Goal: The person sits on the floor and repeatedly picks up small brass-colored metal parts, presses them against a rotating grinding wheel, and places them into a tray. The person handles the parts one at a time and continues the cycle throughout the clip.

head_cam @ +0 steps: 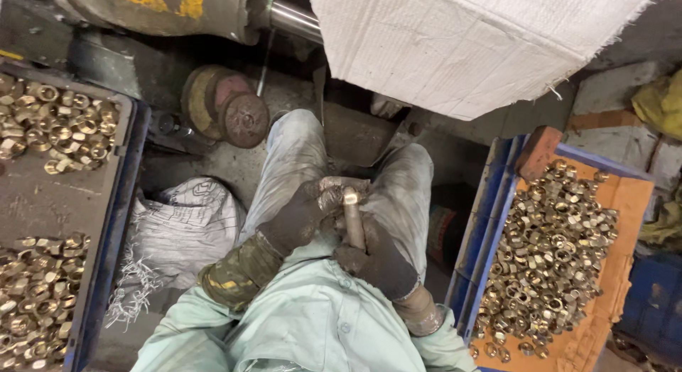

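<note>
Over my lap, my right hand (375,258), in a dark grimy glove, grips a short upright metal rod (353,226). My left hand (307,210), also gloved, pinches the rod's top end, where a small brass piece (350,196) sits. Whether that piece is a nut I cannot tell. Both hands touch each other above my pale trousers (298,155).
A blue crate (490,223) at right holds several brass hex nuts (550,251) on an orange liner. A grey tray (64,201) at left holds brass nuts (60,127). A white woven sack (181,226) lies at left, rusty discs (231,109) and a machine shaft (295,20) stand ahead.
</note>
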